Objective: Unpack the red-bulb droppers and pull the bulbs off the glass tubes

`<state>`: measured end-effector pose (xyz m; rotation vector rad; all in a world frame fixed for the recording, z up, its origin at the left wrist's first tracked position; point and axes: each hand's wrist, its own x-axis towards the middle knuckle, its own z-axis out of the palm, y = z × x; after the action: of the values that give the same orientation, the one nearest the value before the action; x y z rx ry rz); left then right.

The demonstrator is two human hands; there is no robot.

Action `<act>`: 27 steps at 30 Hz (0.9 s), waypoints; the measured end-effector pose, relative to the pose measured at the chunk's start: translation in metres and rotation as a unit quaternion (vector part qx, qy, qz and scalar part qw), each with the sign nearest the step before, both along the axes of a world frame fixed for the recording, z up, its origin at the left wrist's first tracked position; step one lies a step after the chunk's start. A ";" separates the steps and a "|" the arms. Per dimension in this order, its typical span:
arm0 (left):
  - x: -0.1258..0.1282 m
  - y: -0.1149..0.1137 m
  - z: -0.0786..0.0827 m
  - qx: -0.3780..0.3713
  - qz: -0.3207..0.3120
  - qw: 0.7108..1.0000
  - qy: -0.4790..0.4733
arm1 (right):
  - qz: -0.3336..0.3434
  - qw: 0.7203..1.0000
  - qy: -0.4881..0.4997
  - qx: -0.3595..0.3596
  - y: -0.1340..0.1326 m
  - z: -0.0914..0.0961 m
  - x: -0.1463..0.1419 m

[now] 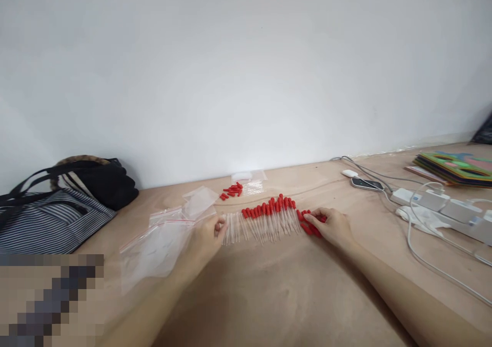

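A row of clear dropper tubes (233,229) lies across the wooden table, tips toward me. Red rubber bulbs (265,209) cap the tubes in the middle and right of the row; those at the left end are bare. My left hand (210,230) is at the left end, its fingers closed around a clear tube that is mostly hidden by them. At the right end, my right hand (332,226) pinches a red rubber bulb among several loose bulbs (306,228), partly covered by the fingers.
More red bulbs (231,190) lie farther back, beside a clear packet (253,185). Zip bags (157,247) spread at left, near a striped bag (57,219). At right are a power strip (442,211) with cables, a phone-like device (367,184) and stacked colourful boards (457,167).
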<state>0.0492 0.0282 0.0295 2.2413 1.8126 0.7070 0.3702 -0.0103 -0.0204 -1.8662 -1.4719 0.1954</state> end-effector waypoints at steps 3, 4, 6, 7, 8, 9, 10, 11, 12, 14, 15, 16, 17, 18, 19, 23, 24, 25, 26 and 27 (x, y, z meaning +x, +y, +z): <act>0.003 -0.030 -0.020 0.150 -0.158 0.976 0.021 | -0.001 1.000 -0.031 -0.001 0.002 -0.001 -0.009; 0.004 -0.037 -0.027 0.185 -0.190 0.964 0.028 | -0.007 0.999 -0.042 -0.003 0.003 -0.001 -0.010; 0.004 -0.046 -0.037 0.220 -0.220 0.950 0.039 | -0.017 0.998 -0.059 -0.002 0.003 0.000 -0.011; 0.004 -0.047 -0.040 0.228 -0.222 0.947 0.045 | -0.019 0.998 -0.062 -0.002 0.002 0.000 -0.010; 0.003 -0.047 -0.042 0.231 -0.219 0.947 0.048 | -0.017 0.998 -0.060 -0.001 0.002 0.001 -0.009; 0.003 -0.046 -0.042 0.232 -0.216 0.947 0.049 | -0.014 0.998 -0.055 -0.001 0.001 0.002 -0.008; 0.002 -0.045 -0.042 0.232 -0.213 0.948 0.048 | -0.010 0.999 -0.048 -0.002 -0.001 0.002 -0.006; 0.002 -0.044 -0.041 0.229 -0.211 0.949 0.048 | -0.007 0.999 -0.041 -0.004 -0.002 0.003 -0.004; 0.001 -0.044 -0.041 0.226 -0.208 0.950 0.048 | -0.003 0.999 -0.039 -0.007 -0.003 0.004 -0.003; 0.001 -0.044 -0.040 0.219 -0.204 0.953 0.053 | 0.009 0.999 -0.048 -0.016 -0.006 0.005 0.000; 0.000 -0.044 -0.040 0.217 -0.202 0.953 0.056 | 0.016 0.998 -0.058 -0.020 -0.006 0.005 0.000; 0.000 -0.045 -0.040 0.216 -0.201 0.954 0.059 | 0.023 0.997 -0.068 -0.025 -0.007 0.005 0.000; 0.000 -0.046 -0.040 0.216 -0.200 0.954 0.061 | 0.026 0.996 -0.076 -0.029 -0.007 0.005 0.000; 0.000 -0.046 -0.041 0.217 -0.199 0.954 0.062 | 0.025 0.996 -0.080 -0.033 -0.008 0.005 0.000; 0.000 -0.047 -0.041 0.217 -0.197 0.954 0.062 | 0.020 0.996 -0.081 -0.034 -0.007 0.004 -0.001; 0.003 -0.042 -0.035 0.201 -0.163 0.964 0.055 | 0.008 0.997 -0.070 -0.031 -0.007 0.005 -0.001; 0.006 -0.039 -0.031 0.191 -0.148 0.969 0.056 | 0.008 0.997 -0.064 -0.030 -0.007 0.005 -0.001; 0.011 -0.035 -0.027 0.177 -0.131 0.974 0.059 | 0.007 0.998 -0.057 -0.029 -0.008 0.005 0.000; 0.017 -0.030 -0.022 0.160 -0.113 0.979 0.064 | 0.004 0.998 -0.047 -0.028 -0.008 0.005 0.000; 0.024 -0.025 -0.018 0.137 -0.094 0.984 0.070 | 0.000 0.999 -0.037 -0.026 -0.008 0.005 0.001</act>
<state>0.0732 0.0029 0.0119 2.6603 1.6132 0.8239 0.3714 -0.0181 -0.0153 -1.9331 -1.5302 0.1664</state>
